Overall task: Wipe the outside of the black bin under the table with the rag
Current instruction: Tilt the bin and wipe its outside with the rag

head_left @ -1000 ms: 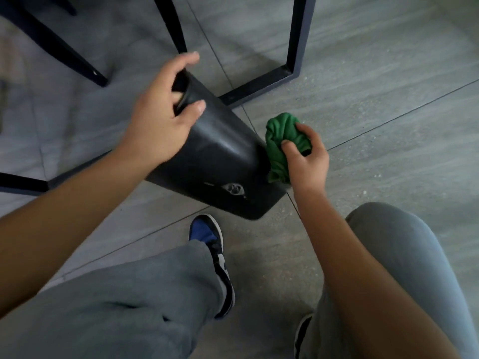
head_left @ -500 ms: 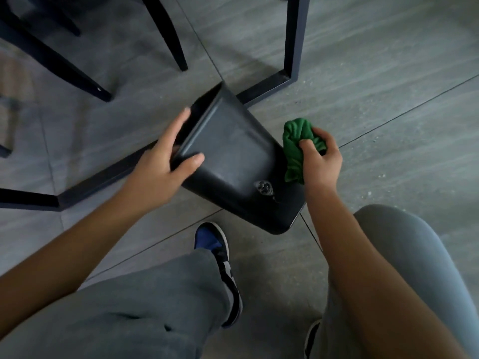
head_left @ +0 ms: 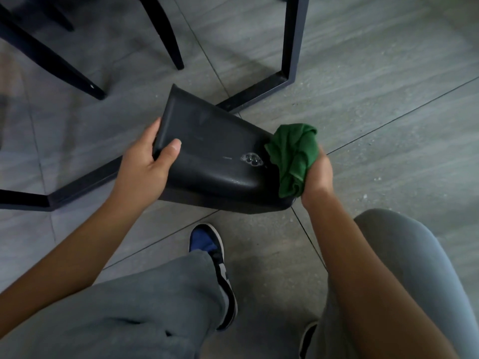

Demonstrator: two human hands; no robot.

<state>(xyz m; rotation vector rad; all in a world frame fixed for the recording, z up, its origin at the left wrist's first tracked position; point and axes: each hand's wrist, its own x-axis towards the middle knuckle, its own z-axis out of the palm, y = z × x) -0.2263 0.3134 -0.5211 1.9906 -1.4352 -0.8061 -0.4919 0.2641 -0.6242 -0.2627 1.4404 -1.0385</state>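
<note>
The black bin [head_left: 207, 154] is tipped over on its side above the grey floor, its open rim at the upper left and its base at the lower right. My left hand [head_left: 149, 161] grips the rim, thumb on the outer wall. My right hand [head_left: 317, 174] is closed on a bunched green rag [head_left: 294, 154], which presses against the bin's wall near the base. A small cluster of soap bubbles [head_left: 251, 159] sits on the wall just left of the rag.
Black table frame bars [head_left: 287, 79] run along the floor behind and left of the bin. Dark chair legs [head_left: 166, 35] stand at the upper left. My grey-trousered knees and a blue and black shoe [head_left: 215, 265] fill the lower part of the view.
The bin has turned so a broad side faces up, and my left hand has shifted from its top to the rim edge. The rag has stayed against the wall near the base.
</note>
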